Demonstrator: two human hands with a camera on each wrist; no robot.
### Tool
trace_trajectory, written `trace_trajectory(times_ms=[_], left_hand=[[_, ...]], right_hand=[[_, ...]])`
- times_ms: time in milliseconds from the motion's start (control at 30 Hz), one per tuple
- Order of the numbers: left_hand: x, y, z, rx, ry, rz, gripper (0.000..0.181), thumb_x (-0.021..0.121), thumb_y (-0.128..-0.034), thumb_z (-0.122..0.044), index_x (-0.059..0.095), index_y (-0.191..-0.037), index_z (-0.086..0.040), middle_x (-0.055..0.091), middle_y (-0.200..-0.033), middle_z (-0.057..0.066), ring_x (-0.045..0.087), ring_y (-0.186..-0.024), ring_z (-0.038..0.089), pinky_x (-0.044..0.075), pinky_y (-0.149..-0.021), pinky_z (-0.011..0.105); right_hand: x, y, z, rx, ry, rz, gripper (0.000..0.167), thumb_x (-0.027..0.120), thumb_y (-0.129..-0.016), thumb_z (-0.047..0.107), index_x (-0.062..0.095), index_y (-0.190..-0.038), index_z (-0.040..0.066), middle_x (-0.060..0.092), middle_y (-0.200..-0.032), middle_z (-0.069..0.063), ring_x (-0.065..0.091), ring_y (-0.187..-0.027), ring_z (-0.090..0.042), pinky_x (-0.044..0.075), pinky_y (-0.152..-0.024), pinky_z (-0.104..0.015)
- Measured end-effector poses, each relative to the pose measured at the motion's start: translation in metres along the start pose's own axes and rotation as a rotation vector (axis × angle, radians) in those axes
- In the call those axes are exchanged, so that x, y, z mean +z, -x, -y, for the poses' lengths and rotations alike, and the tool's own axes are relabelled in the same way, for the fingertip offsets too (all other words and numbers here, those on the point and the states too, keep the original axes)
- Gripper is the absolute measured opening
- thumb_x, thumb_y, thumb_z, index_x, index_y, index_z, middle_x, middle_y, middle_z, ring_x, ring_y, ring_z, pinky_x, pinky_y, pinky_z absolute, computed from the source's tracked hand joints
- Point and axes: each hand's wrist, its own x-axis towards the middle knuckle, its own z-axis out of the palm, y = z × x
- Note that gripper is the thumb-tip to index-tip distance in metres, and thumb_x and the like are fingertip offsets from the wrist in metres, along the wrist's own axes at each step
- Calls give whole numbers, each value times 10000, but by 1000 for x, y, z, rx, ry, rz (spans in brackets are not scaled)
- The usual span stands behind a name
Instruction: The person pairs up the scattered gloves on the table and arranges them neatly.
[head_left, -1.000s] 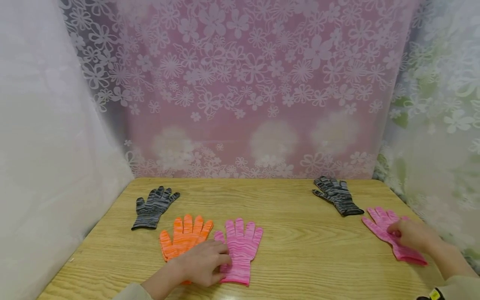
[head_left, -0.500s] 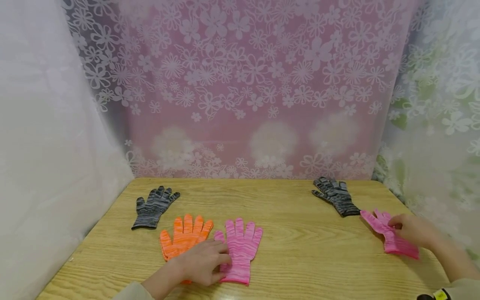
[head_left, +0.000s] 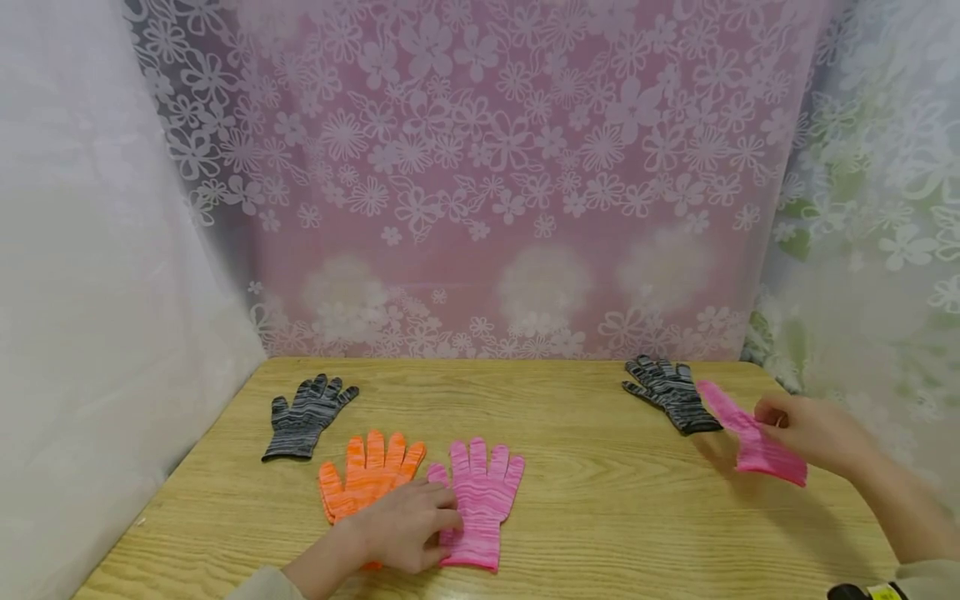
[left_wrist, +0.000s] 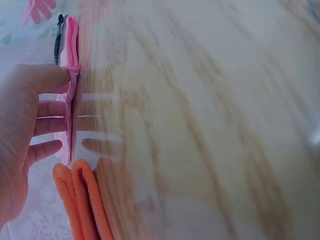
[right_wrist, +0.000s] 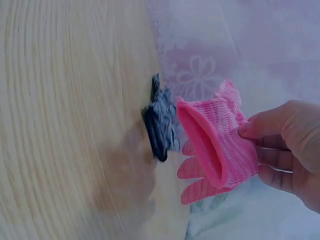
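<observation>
On the right, my right hand [head_left: 821,437] pinches a pink knitted glove [head_left: 772,460] between thumb and fingers, lifted off the table. In the right wrist view, that glove's open cuff [right_wrist: 205,145] faces the camera and its fingers hang down. My left hand [head_left: 408,529] rests on another pink glove [head_left: 483,508], which lies flat with its fingers pointing away. Fairly straight fingers touch this glove in the left wrist view, with the thumb near its cuff [left_wrist: 73,42]. Beside it lies an orange glove [head_left: 375,471], its lower part hidden by my left hand.
A dark grey striped glove [head_left: 307,417] lies at the table's back left. Its like, another grey glove [head_left: 671,398], lies at the back right, close to the raised pink one. Flowered curtains [head_left: 510,167] stand behind and beside the wooden table [head_left: 600,533].
My right hand has lifted the pink glove off the table and moved it left and away from me, nearer the right grey glove. The left hand stays where it was.
</observation>
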Motion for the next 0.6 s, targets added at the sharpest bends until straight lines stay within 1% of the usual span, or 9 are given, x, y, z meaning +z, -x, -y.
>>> trace_trajectory(times_ms=[133,333,467,600], left_hand=[[0,1,0,-5,-5,-1,149,652,-823,-313,645,-940,-221,511,-872,-99,457,-761,28,380,-711,180],[1,2,-1,-14,3,6,145,648,-827,-316,642,-940,-226,504,-872,-109,448,-761,18,374,-714,174],[1,2,0,-14,9,3,144,655,-824,-318,644,-933,-226,505,-867,-110,440,-753,16,364,-709,166],[1,1,1,-10,-6,0,153,660,-819,-331,647,-930,-226,510,-867,-111,441,-753,15,357,-706,160]], right_hand=[[-3,-8,21,-39,1,-35,71,667,-800,94,623,-846,124,571,-738,61,526,-643,-100,420,-547,-315],[-4,-20,49,-110,-42,-85,87,672,-787,66,630,-838,122,548,-710,92,489,-623,-46,425,-544,-281],[-3,-27,65,-121,-67,-80,92,670,-803,72,624,-832,145,535,-714,100,482,-633,-41,423,-553,-272],[-1,-34,82,-121,-83,-84,73,678,-808,86,636,-847,131,568,-743,79,523,-658,-78,441,-574,-300]])
